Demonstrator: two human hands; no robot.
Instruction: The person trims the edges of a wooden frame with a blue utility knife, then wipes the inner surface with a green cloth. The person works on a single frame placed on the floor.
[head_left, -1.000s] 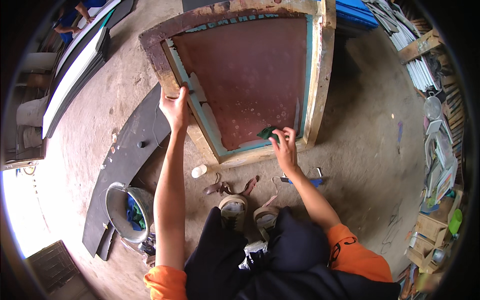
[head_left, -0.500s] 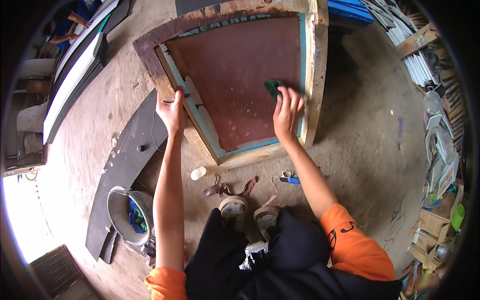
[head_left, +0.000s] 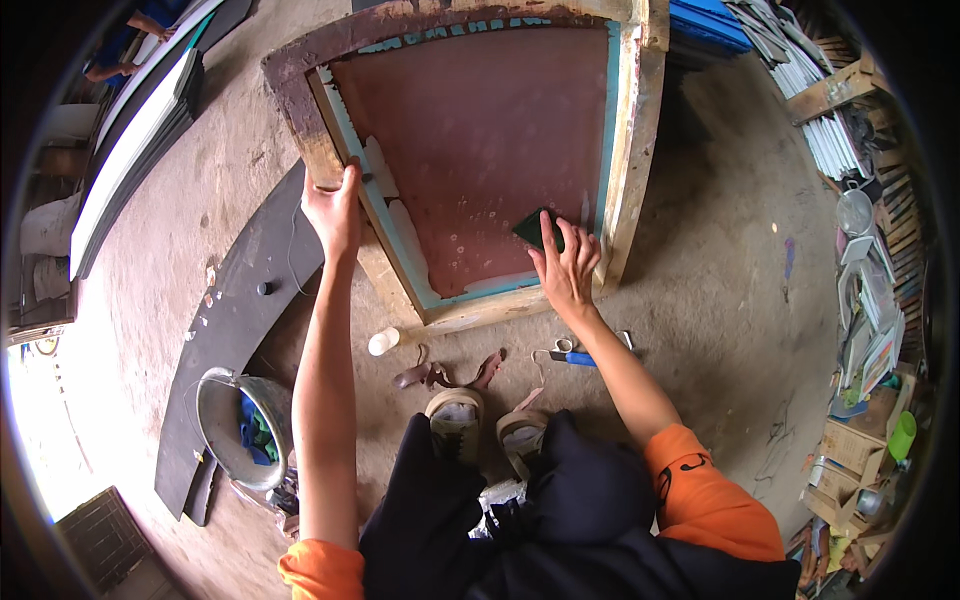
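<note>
A large wooden frame (head_left: 645,130) leans up in front of me, with a reddish-brown mesh screen (head_left: 470,130) stretched in it and light blue strips along the screen's edges. My left hand (head_left: 335,215) is closed round the frame's left side, the thumb on top. Against the lower right part of the screen, my right hand (head_left: 572,265) presses a dark green scouring pad (head_left: 529,231) under its fingertips. Small pale ring marks dot the screen beside the pad.
On the floor below the frame lie a white cup-like piece (head_left: 383,341), brown scraps (head_left: 436,376) and a blue-handled tool (head_left: 577,358). A metal bucket (head_left: 210,425) holding cloths stands left, near a dark sheet (head_left: 240,290). Stacked boards (head_left: 140,150) and another person's arm (head_left: 150,25) are far left; cardboard boxes (head_left: 855,445) line the right.
My right hand has moved down the screen with the scouring pad, its fingers now flatter over it. My left hand keeps its hold on the frame. The whole view has shifted slightly.
</note>
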